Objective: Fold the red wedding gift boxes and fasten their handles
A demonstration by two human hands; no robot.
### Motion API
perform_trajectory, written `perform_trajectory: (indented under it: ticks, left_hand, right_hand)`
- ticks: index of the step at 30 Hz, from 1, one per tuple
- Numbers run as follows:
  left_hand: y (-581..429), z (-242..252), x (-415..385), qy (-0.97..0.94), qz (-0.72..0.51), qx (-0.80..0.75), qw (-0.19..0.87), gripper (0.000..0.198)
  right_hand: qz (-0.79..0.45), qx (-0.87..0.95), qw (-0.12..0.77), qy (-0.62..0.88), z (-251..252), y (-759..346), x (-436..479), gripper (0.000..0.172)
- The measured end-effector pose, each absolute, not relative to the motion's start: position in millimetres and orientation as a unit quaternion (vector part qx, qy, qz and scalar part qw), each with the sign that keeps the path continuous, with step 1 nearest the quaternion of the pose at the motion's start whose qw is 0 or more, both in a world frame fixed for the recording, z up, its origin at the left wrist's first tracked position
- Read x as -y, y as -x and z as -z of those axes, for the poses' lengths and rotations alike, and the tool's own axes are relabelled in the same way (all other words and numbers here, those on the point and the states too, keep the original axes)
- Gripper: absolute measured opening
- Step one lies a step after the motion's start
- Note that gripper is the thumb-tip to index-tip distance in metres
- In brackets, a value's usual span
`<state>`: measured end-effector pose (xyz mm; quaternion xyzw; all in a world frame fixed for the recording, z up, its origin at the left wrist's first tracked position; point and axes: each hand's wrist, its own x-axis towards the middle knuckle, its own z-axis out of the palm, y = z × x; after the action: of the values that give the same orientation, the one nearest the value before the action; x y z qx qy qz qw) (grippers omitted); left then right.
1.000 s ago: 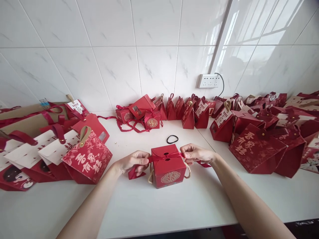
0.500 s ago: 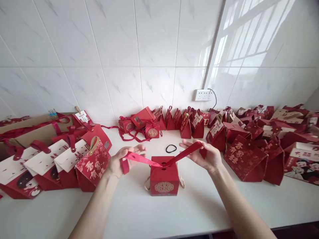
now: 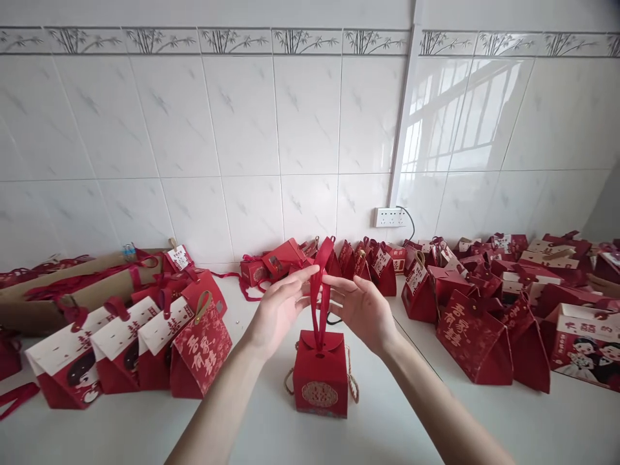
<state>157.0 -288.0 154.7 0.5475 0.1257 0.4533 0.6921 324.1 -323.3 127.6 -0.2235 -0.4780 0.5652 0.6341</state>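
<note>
The step in hand looks like tying or shaping the dark red satin ribbon (image 3: 323, 258) on the small red cardboard box with a round gold emblem (image 3: 320, 392). The box stands upright on the surface directly below the grip, its flaps folded over and a beige twisted rope handle (image 3: 354, 387) at its side. The ribbon rises from the top of the box and passes up between the fingertips of the left hand (image 3: 283, 307) and the right hand (image 3: 363, 307), peaking just above them. The fingers are close together at the ribbon, but I cannot tell which ones pinch it. The next move seems to call for an even pull on both strands, gentle enough not to lift the box or crumple its top.

Around the grip is a smooth white tabletop (image 3: 378, 420). To its left stand white-topped red paper boxes (image 3: 116, 339), with a brown cardboard carton of ribbon (image 3: 19, 310) farther out; to its right, a crowd of dark red patterned boxes (image 3: 475, 339). Beyond and above it rises a glossy white tiled wall (image 3: 247, 116) bearing a white socket strip (image 3: 390, 217).
</note>
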Motion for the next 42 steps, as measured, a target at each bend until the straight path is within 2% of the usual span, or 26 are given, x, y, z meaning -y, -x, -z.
perform_trajectory:
  ticks: [7, 10, 12, 14, 15, 16, 17, 19, 21, 22, 26, 30, 32, 35, 42]
  left_hand:
    - [-153, -150, 295, -0.512, -0.487, -0.113, 0.699, 0.031]
    - [-144, -148, 294, -0.507, -0.500, -0.138, 0.688, 0.019]
    - [-129, -143, 288, -0.548, -0.494, -0.205, 0.643, 0.035]
    - [-108, -136, 279, -0.634, -0.466, -0.319, 0.529, 0.044]
    - [-98, -130, 275, -0.672, -0.454, -0.382, 0.442, 0.043]
    - [-90, -124, 271, -0.677, -0.454, -0.415, 0.405, 0.038]
    - [-85, -117, 269, -0.684, -0.448, -0.440, 0.372, 0.032]
    - [-84, -101, 269, -0.711, -0.412, -0.446, 0.356, 0.023]
    - [-94, -85, 275, -0.760, -0.330, -0.421, 0.369, 0.028]
    - [-101, -77, 279, -0.778, -0.287, -0.406, 0.385, 0.032]
    - [-119, -57, 296, -0.755, -0.211, -0.360, 0.506, 0.040]
    - [-112, -58, 310, -0.715, -0.118, -0.293, 0.624, 0.040]
    - [-106, -63, 315, -0.714, -0.094, -0.291, 0.630, 0.040]
    - [-100, -66, 317, -0.721, -0.133, -0.308, 0.606, 0.037]
    - [-95, -47, 315, -0.692, -0.167, -0.303, 0.634, 0.036]
  right_hand:
    - [-0.513, 0.506, 0.661, 0.211, -125, -321, 332, 0.040]
    - [-0.544, 0.517, 0.635, 0.183, -122, -333, 334, 0.037]
    - [-0.619, 0.545, 0.537, 0.177, -122, -352, 341, 0.046]
    - [-0.688, 0.597, 0.351, 0.218, -122, -374, 351, 0.053]
    - [-0.684, 0.625, 0.271, 0.261, -121, -384, 356, 0.053]
    - [-0.655, 0.651, 0.221, 0.313, -119, -390, 361, 0.050]
    - [-0.609, 0.665, 0.208, 0.380, -116, -394, 365, 0.049]
    - [-0.472, 0.672, 0.237, 0.519, -104, -391, 369, 0.046]
    - [-0.351, 0.656, 0.276, 0.609, -86, -379, 369, 0.047]
    - [-0.329, 0.652, 0.285, 0.621, -76, -372, 369, 0.047]
    - [-0.463, 0.638, 0.347, 0.508, -47, -355, 373, 0.052]
    - [-0.557, 0.566, 0.408, 0.451, -41, -357, 385, 0.045]
    - [-0.579, 0.538, 0.423, 0.443, -42, -360, 388, 0.042]
    - [-0.578, 0.543, 0.427, 0.434, -41, -365, 389, 0.043]
    - [-0.564, 0.581, 0.367, 0.459, -34, -376, 390, 0.046]
